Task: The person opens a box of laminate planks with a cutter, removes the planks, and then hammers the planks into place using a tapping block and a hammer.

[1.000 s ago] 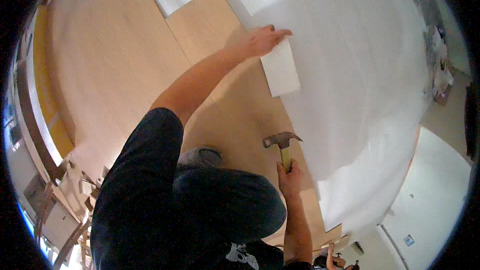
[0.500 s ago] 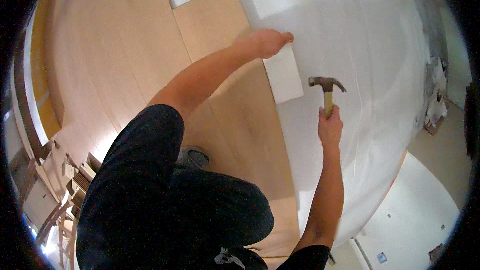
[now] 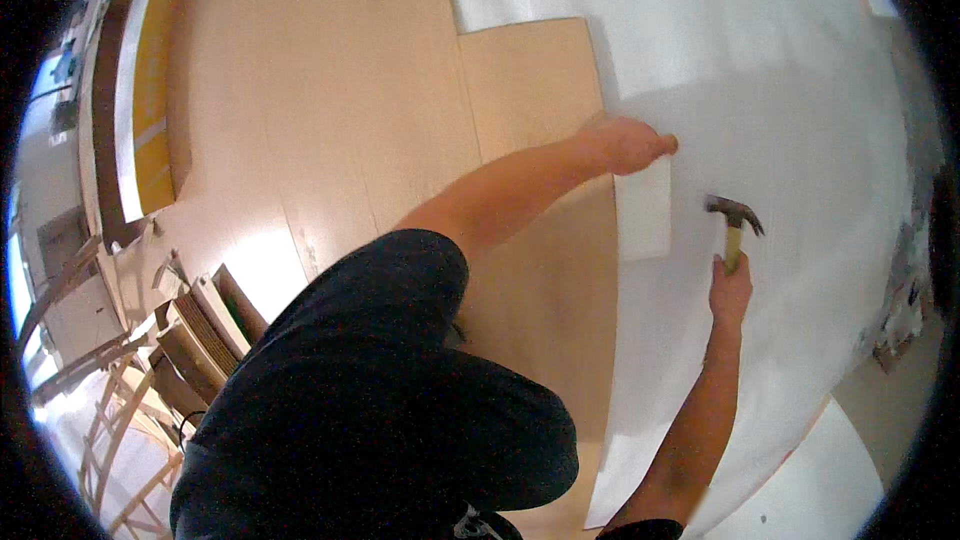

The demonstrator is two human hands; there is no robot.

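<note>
My left hand (image 3: 632, 146) is closed around the far end of a flat white block (image 3: 643, 215), its fingers partly hidden. The block lies along the edge of a wood-look floor plank (image 3: 545, 280), resting on the white underlay. In my right hand (image 3: 731, 288) is a claw hammer (image 3: 735, 212), gripped by its yellow handle. The hammer's dark head is held to the right of the block, apart from it.
White underlay sheet (image 3: 800, 140) spreads to the right, beside joined planks (image 3: 330, 70) on the left. Stacked boards (image 3: 195, 340) and wooden frame pieces (image 3: 125, 440) stand at lower left. Torn, whitish debris (image 3: 900, 320) lies along the right edge.
My view has swung, so the planks, block and both hands appear farther right and lower. More of the stacked boards shows at left. Both hands keep their holds.
</note>
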